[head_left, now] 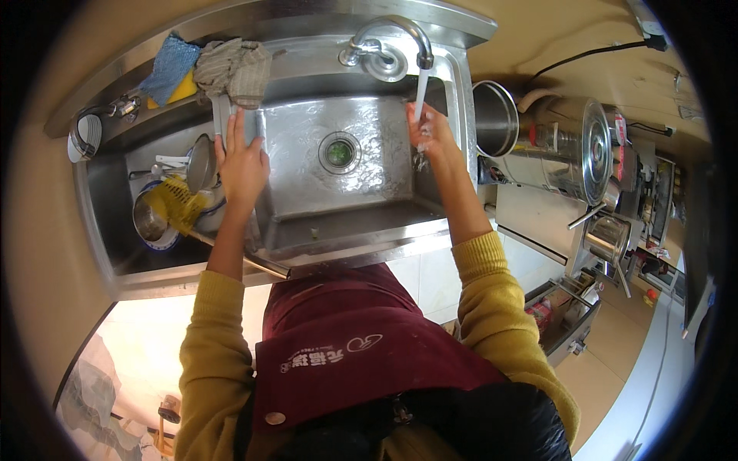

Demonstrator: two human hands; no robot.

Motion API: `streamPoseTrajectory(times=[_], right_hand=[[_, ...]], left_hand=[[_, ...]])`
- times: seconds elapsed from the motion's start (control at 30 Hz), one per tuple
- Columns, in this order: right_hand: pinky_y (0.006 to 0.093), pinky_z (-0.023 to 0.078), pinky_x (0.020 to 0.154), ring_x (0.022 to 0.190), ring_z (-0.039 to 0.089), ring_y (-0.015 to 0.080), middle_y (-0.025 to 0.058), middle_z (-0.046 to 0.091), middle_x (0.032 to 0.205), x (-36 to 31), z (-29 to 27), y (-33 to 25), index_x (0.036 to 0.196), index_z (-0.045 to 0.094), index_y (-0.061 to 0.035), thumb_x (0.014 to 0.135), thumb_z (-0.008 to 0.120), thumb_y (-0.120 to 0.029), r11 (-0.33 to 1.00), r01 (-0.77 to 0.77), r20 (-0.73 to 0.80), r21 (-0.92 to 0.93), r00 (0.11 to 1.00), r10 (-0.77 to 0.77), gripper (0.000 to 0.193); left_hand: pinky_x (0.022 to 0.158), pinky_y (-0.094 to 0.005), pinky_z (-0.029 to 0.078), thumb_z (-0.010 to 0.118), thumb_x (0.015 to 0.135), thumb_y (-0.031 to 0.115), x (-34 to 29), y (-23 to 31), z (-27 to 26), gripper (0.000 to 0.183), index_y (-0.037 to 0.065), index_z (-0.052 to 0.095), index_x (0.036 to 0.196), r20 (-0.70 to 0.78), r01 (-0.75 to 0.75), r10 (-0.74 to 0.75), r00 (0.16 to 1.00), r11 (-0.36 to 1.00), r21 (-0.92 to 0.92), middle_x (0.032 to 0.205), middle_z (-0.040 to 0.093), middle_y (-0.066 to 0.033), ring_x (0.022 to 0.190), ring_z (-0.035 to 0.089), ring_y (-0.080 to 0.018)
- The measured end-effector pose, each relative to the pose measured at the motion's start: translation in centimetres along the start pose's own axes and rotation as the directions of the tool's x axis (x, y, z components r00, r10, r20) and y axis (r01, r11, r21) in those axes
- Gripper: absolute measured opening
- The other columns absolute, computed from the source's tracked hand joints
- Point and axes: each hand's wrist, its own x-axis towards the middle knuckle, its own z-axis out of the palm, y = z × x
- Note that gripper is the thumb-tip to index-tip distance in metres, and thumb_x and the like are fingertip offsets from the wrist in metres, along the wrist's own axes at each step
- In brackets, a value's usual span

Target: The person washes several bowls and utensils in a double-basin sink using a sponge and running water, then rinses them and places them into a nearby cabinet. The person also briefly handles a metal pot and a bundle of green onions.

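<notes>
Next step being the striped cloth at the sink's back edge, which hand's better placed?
Left, I'd judge: the left hand is extended, fingertips right by the cloth. The right hand is across the basin, in the water running from the tap.

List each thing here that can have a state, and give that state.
Faucet: running
Right hand: under the water, fingers curled
Left hand: open, fingers extended
Right basin: wet
Drain: unplugged, green bits inside
Striped cloth: crumpled
Left basin: holding dishes
Sleeves: pushed up
</notes>
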Motion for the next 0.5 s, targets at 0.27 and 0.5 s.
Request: streamPoseTrajectory(times=[0.27, 0.5], right_hand=[[0.0312, 0.050, 0.083, 0.092, 0.062, 0.0194, 0.0128, 0.066, 0.100, -9.2, -4.3, 7.5, 0.103, 0.063, 0.0049, 0.090, 0.054, -0.024, 0.483, 0.384, 0.550, -0.787, 0.791, 0.267, 0.033], [0.0398, 0.048, 0.083, 0.094, 0.063, 0.0328, 0.0192, 0.063, 0.106, -13.2, -1.4, 16.4, 0.112, 0.062, -0.0072, 0.090, 0.052, -0.038, -0.195, 0.645, 0.445, -0.739, 0.685, 0.576, 0.039]], left_hand=[[0.108, -0.0501, 0.024, 0.063, 0.074, 0.014, 0.0, 0.2, 0.0, 0.023, 0.010, 0.068, 0.095, 0.041, 0.020, -0.023, 0.999, 0.997, 0.069, 0.149, 0.026, -0.0073, 0.138, 0.024, -0.0241], [0.108, -0.0506, 0.023, 0.061, 0.074, 0.012, 0.2, 0.4, 0.0, 0.016, 0.008, 0.066, 0.089, 0.019, 0.010, -0.011, 1.000, 0.999, 0.037, 0.149, 0.026, -0.0095, 0.138, 0.024, -0.0241]])
